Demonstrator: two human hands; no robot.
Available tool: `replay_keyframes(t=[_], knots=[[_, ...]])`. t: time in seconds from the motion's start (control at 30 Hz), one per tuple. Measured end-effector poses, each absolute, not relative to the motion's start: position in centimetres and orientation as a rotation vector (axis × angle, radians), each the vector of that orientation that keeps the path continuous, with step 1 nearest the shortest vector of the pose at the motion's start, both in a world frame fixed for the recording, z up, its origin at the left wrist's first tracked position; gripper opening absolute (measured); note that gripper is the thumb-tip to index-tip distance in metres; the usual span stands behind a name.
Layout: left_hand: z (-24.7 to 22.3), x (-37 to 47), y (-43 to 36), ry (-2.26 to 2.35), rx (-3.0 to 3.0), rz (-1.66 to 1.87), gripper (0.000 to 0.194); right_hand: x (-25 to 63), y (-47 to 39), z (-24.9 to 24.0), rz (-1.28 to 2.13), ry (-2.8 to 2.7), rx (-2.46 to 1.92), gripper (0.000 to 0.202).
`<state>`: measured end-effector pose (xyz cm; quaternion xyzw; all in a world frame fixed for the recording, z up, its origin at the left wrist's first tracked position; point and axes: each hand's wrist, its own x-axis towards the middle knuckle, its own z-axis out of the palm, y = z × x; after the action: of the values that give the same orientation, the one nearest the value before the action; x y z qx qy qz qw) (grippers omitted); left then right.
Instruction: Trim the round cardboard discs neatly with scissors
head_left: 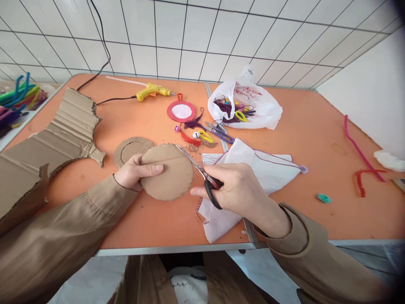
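My left hand (134, 172) grips a round cardboard disc (169, 177) by its left edge, thumb on top and the other fingers hidden beneath. In my right hand (237, 185) is a pair of black-handled scissors (209, 185), the blades reaching to the disc's upper right edge. Whether the blades touch the card I cannot tell. Behind the disc lies a cardboard ring (126, 148), partly covered by it. A white cloth (268, 169) with dark red stitched edges lies under and beyond my right hand.
A large cut cardboard sheet (63, 135) lies at the left. Farther back are a yellow glue gun (152, 91) with its cord, a red-rimmed round piece (181, 111), purple-handled scissors (223, 134) and a white plastic bag (262, 105) of craft bits. Pipe cleaners (360, 145) lie at right.
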<state>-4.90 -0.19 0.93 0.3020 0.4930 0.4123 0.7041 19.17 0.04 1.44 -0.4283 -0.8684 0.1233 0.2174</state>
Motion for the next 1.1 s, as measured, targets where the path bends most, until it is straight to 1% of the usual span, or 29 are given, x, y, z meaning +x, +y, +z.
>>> replay_keyframes(t=[0.23, 0.33, 0.43, 0.5, 0.6, 0.7, 0.83, 0.93, 1.1], knots=[[0.89, -4.93, -0.14, 1.093, 0.682, 0.944, 0.03, 19.2, 0.2, 1.35, 0.384, -2.378, -1.195, 0.058], [0.95, -5.02, -0.11, 1.097, 0.682, 0.955, 0.032, 19.12, 0.37, 1.54, 0.548, -2.33, -1.19, 0.057], [1.05, -5.12, -0.08, 1.093, 0.68, 0.958, 0.032, 19.07, 0.56, 1.76, 0.757, -2.261, -1.19, 0.047], [1.07, -5.17, -0.08, 1.097, 0.692, 0.956, 0.031, 19.06, 0.66, 1.84, 0.812, -2.232, -1.196, 0.04], [0.96, -5.18, -0.11, 1.101, 0.704, 0.956, 0.03, 19.02, 0.73, 1.82, 0.832, -2.228, -1.222, 0.041], [0.81, -5.12, -0.16, 1.09, 0.714, 0.947, 0.031, 18.88, 0.64, 1.71, 0.782, -2.269, -1.239, 0.042], [0.72, -5.11, -0.18, 1.071, 0.758, 0.929, 0.029, 18.69, 0.45, 1.68, 0.579, -2.369, -1.248, 0.037], [0.69, -5.2, -0.15, 1.078, 0.825, 0.915, 0.031, 18.71, 0.41, 1.71, 0.449, -2.423, -1.261, 0.036], [0.54, -5.45, -0.08, 1.089, 0.875, 0.883, 0.032, 18.84, 0.48, 1.74, 0.369, -2.461, -1.246, 0.036]])
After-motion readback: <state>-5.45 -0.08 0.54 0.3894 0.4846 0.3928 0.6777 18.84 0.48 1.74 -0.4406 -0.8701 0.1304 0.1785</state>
